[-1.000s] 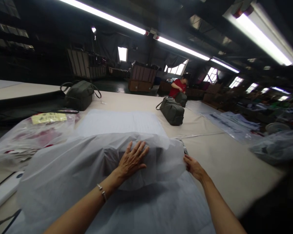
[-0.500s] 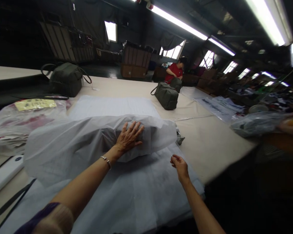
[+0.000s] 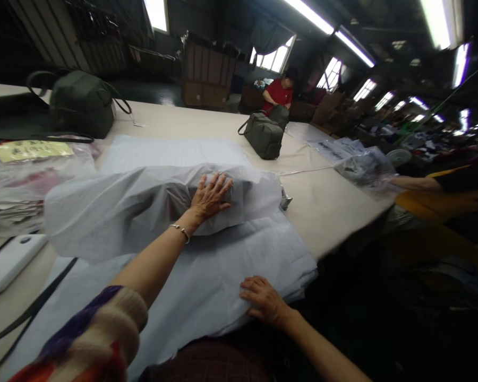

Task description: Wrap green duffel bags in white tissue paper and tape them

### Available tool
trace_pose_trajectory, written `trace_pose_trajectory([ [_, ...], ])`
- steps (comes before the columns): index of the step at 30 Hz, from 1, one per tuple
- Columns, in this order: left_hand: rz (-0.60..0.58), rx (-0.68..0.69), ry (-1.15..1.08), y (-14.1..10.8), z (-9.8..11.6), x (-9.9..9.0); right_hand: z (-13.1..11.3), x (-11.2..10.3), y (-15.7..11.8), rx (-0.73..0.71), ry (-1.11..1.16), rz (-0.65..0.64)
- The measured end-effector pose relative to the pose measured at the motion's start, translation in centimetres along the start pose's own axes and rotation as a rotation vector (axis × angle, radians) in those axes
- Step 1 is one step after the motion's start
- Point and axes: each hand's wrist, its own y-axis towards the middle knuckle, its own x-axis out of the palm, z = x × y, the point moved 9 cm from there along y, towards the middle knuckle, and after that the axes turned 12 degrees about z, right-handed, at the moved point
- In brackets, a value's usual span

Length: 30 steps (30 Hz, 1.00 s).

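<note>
I have my left hand (image 3: 210, 199) laid on the white-wrapped bundle (image 3: 131, 204), fingers released and spread; the bundle lies directly beneath them, reaching left and right. My right hand (image 3: 265, 300), fingers loosely unclenched, sits over the pale sheets (image 3: 207, 276), nearer, apart from the bundle.

Silvery bracelet (image 3: 184, 232), soft left sleeve (image 3: 103, 326), purple, beige and red

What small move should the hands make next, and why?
I would probably bring the right hand to the right end of the white wrapper and tuck in the grey piece: it sticks out there, the left hand rests flat on top, and the right hand is over the pale sheets.
</note>
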Motion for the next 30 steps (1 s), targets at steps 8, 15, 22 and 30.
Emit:
trace_pose_trajectory([
  [8,-0.036,-0.019,-0.046,-0.1,-0.1,-0.1,2.4,-0.2,0.4,0.136,0.185,-0.022],
  [15,-0.047,-0.029,-0.064,-0.1,-0.3,-0.3,1.4,-3.0,2.5,0.153,0.198,-0.026],
  [22,-0.027,-0.022,-0.05,-0.2,-0.5,0.1,1.2,-5.8,4.3,0.213,0.13,0.119],
  [30,-0.034,-0.024,-0.035,-0.2,-0.5,0.2,1.4,-5.0,3.1,0.241,0.21,0.105],
])
